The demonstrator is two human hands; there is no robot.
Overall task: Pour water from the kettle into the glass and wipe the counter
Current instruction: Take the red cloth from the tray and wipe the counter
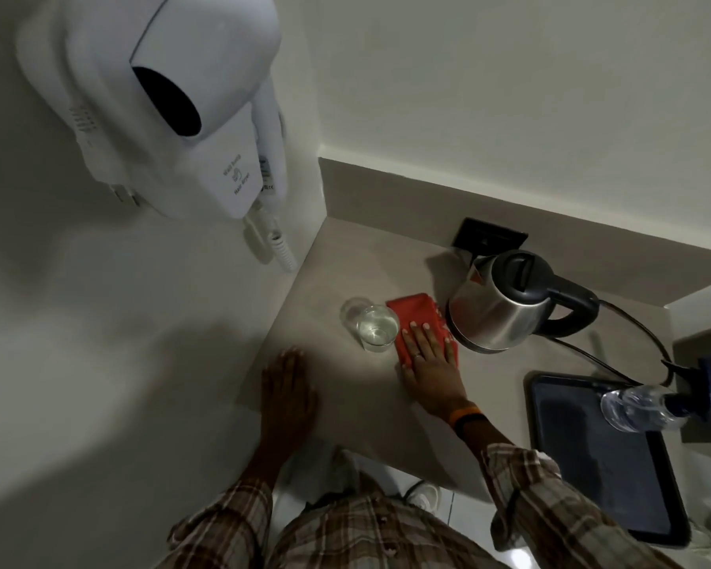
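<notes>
One red cloth [417, 322] lies flat on the beige counter [345, 396], pressed down by the person's right hand [427, 359]. That hand is spread open, palm down, fingers straight on the cloth, with a ring on one finger and an orange-and-black band at the wrist. The cloth sits between the glass and the kettle, just beside both.

The clear glass [374, 326] stands upright to the left of the cloth and holds water. The stainless steel kettle [505, 305] stands to the right, with a black lid and black handle; its handle points right, and a small orange mark shows near the spout, too small to read. A black cord [633, 326] runs from the kettle's side toward the right edge of the counter. Behind the kettle, a black socket plate [489, 236] is set in the low backsplash.

The left hand [288, 388] rests flat and empty, fingers together, at the left edge of the counter where it meets the white wall.

On that wall, high on the left, hangs a white wall-mounted hair dryer [173, 104] with a coiled cord below it. Its printed label reads "Wall Mount" and "Hair Dryer".

At right, a dark rectangular tray [592, 466] lies on the counter. A clear plastic bottle [641, 406] with a blue cap lies across the tray's far corner.

Both sleeves are brown and white plaid.
</notes>
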